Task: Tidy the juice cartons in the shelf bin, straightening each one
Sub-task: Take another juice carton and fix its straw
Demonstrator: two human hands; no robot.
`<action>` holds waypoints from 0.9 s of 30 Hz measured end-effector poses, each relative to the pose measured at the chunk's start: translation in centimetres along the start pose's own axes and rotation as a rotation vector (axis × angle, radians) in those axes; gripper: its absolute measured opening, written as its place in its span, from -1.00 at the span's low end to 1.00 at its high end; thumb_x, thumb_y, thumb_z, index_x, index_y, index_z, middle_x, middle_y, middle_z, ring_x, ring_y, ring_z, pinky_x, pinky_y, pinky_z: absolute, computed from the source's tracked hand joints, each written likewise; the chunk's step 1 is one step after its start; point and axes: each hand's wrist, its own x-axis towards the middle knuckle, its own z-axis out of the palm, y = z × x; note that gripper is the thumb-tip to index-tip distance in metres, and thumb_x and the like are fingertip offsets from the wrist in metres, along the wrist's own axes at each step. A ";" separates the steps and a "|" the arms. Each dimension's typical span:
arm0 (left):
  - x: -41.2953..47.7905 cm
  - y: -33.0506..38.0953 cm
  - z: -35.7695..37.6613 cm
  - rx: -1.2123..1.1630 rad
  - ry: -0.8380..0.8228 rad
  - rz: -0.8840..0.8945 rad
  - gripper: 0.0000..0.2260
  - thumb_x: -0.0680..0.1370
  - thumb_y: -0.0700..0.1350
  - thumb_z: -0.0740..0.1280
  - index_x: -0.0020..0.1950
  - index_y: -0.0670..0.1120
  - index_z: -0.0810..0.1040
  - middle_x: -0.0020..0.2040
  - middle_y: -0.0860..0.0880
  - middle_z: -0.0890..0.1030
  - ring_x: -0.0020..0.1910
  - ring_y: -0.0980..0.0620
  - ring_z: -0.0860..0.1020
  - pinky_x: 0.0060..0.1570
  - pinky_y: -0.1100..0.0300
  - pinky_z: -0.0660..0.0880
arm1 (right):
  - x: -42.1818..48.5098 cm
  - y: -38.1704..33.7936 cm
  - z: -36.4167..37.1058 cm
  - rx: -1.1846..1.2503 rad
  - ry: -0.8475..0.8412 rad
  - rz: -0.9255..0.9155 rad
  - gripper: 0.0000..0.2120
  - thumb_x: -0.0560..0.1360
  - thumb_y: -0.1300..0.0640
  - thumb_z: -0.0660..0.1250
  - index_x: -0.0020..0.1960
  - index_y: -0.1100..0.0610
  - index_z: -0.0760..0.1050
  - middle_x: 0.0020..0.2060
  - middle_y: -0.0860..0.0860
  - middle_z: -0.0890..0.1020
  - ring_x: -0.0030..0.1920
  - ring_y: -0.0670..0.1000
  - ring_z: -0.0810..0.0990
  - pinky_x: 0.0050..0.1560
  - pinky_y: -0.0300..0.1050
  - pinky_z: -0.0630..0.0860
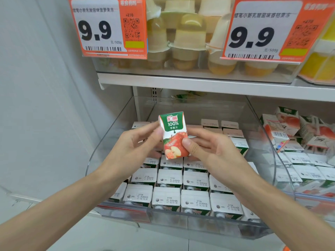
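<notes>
A: Setting?
B: Shop shelving against a pale wall (36, 105). A white shelf (199, 84) runs overhead. Below it sits a clear plastic shelf bin (116, 136).

A: Counts?
B: Two orange price tags (107, 28), both reading 9.9, in front of jelly cups (188, 37). One held carton (174, 136). Standing cartons (166, 198) fill the bin in rows, tops up. Front row: four full tops, a partial one at each end. Total unclear, since the hands cover the middle rows. The neighbouring bin (290, 131) on the right holds a jumble, not countable.

A: Hands?
B: Both are on the held carton, above the middle of the bin. It is near upright, its apple face toward the camera. Left hand (134, 147): thumb tip (157, 132) on the carton's left edge, fingers loosely bent and spread, reaching behind. Right hand (208, 149): thumb (187, 143) pressed on the front face, fingers behind, a firm pinch.
</notes>
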 end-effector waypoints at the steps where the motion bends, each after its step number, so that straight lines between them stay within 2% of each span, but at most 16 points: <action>1: 0.0 0.0 0.0 -0.023 -0.008 -0.012 -0.68 0.70 0.03 0.24 0.43 0.09 0.61 0.21 0.04 0.74 0.16 -0.03 0.72 0.11 0.08 0.67 | 0.0 0.0 0.1 -0.011 -0.010 0.008 -0.67 0.63 -0.04 0.38 0.39 -0.18 0.56 0.07 -0.19 0.77 0.14 -0.14 0.72 0.32 -0.02 0.57; 3: 0.1 -0.1 0.0 -0.054 -0.016 -0.022 -0.67 0.72 -0.04 0.24 0.47 0.08 0.58 0.22 0.05 0.74 0.15 -0.02 0.72 0.01 0.17 0.67 | -0.2 -0.1 0.1 -0.007 -0.026 0.014 -0.64 0.65 -0.05 0.35 0.43 -0.18 0.50 0.03 -0.19 0.78 0.12 -0.15 0.72 0.33 -0.02 0.55; 5: 0.1 -0.1 0.0 -0.073 -0.018 -0.024 -0.65 0.70 -0.09 0.29 0.49 0.08 0.55 0.22 0.04 0.74 0.14 -0.02 0.73 -0.03 0.22 0.66 | -0.3 -0.3 0.1 0.034 -0.056 0.024 -0.69 0.67 0.01 0.33 0.40 -0.15 0.48 -0.01 -0.16 0.79 0.05 -0.17 0.74 0.25 -0.11 0.56; 8: 0.1 -0.1 0.1 -0.087 -0.050 -0.015 -0.63 0.67 -0.10 0.34 0.49 0.05 0.55 0.25 -0.01 0.72 0.19 -0.04 0.71 0.11 0.16 0.67 | -0.5 -0.5 0.3 0.085 -0.130 0.043 -0.72 0.64 0.02 0.38 0.34 -0.13 0.50 0.06 -0.13 0.78 0.06 -0.14 0.75 0.20 -0.19 0.58; 12: -0.4 -0.2 0.6 -0.047 -0.170 0.000 -0.64 0.63 -0.07 0.36 0.43 -0.02 0.58 0.28 0.05 0.72 0.29 0.03 0.67 0.31 0.10 0.58 | -0.6 -0.3 0.4 0.001 -0.130 -0.037 -0.55 0.45 -0.02 0.59 0.29 -0.20 0.56 0.20 -0.21 0.69 0.20 -0.17 0.69 0.26 -0.13 0.63; 15: -0.5 0.0 0.9 -0.059 -0.190 0.007 -0.69 0.65 -0.15 0.35 0.41 -0.05 0.60 0.28 0.09 0.71 0.27 0.10 0.67 0.30 0.22 0.57 | -0.3 -0.3 -0.1 -0.125 -0.058 -0.124 -0.51 0.38 -0.10 0.62 0.28 -0.25 0.60 0.14 -0.12 0.68 0.20 -0.10 0.63 0.26 -0.10 0.62; 17: -0.5 0.2 0.9 -0.052 -0.172 0.012 -0.68 0.65 -0.14 0.36 0.41 -0.01 0.60 0.30 0.12 0.70 0.30 0.14 0.65 0.35 0.22 0.54 | -0.1 -0.2 -0.4 -0.156 -0.046 -0.146 -0.48 0.36 -0.12 0.62 0.30 -0.25 0.61 0.11 -0.09 0.69 0.17 -0.08 0.63 0.25 -0.10 0.61; 19: -0.4 0.2 0.8 -0.046 -0.161 0.015 -0.66 0.64 -0.10 0.38 0.42 0.02 0.60 0.30 0.11 0.70 0.32 0.12 0.64 0.35 0.20 0.55 | 0.0 -0.1 -0.5 -0.133 -0.030 -0.116 -0.39 0.31 -0.14 0.64 0.33 -0.23 0.59 0.09 -0.09 0.72 0.14 -0.10 0.68 0.23 -0.12 0.62; 21: -0.3 0.2 0.9 -0.073 -0.127 -0.011 -0.65 0.62 -0.05 0.38 0.41 0.01 0.60 0.25 0.07 0.73 0.25 0.06 0.69 0.29 0.18 0.59 | 0.0 0.0 -0.5 -0.070 -0.007 -0.059 -0.31 0.24 -0.16 0.65 0.35 -0.19 0.55 0.06 -0.10 0.75 0.09 -0.12 0.72 0.18 -0.15 0.64; 24: -0.2 0.4 0.8 -0.130 -0.123 -0.051 -0.66 0.66 0.01 0.28 0.40 -0.03 0.62 0.21 0.01 0.75 0.19 -0.01 0.72 0.21 0.21 0.62 | -0.1 -0.2 -0.5 0.008 -0.002 0.011 -0.43 0.31 -0.22 0.58 0.28 -0.17 0.56 0.04 -0.13 0.77 0.06 -0.13 0.75 0.15 -0.11 0.66; 27: -0.2 0.3 0.6 -0.118 -0.135 -0.070 -0.68 0.70 -0.05 0.28 0.44 0.00 0.60 0.23 0.00 0.74 0.20 -0.03 0.72 0.19 0.19 0.63 | -0.3 -0.4 -0.4 0.044 -0.015 0.051 -0.56 0.45 -0.27 0.46 0.27 -0.13 0.61 0.04 -0.12 0.78 0.09 -0.09 0.76 0.28 0.02 0.60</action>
